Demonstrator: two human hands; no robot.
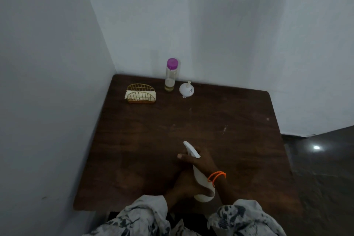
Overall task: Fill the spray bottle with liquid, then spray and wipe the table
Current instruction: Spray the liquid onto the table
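Holding the white spray bottle (201, 178) in both hands, I have it tilted over the near part of the dark wooden table (134, 140), its nozzle pointing away from me and to the left. My left hand (186, 184) curls round the lower body of the bottle, close to its base, while my right hand (203, 161) wraps the neck and trigger head, one finger stretched out to the left past the nozzle. An orange bracelet (216, 176) sits on my right wrist, and my patterned sleeves (145, 214) fill the bottom edge of the view. Whether the bottle's base touches the tabletop I cannot tell. Farther off, near the back edge by the wall, a clear bottle with a purple cap (171, 74) stands upright with a little yellowish liquid at the bottom. Just to its right a white funnel (186, 89) rests mouth-down, spout up. To the left of the clear bottle a gold wire holder (141, 94) keeps a folded white cloth (130, 95).
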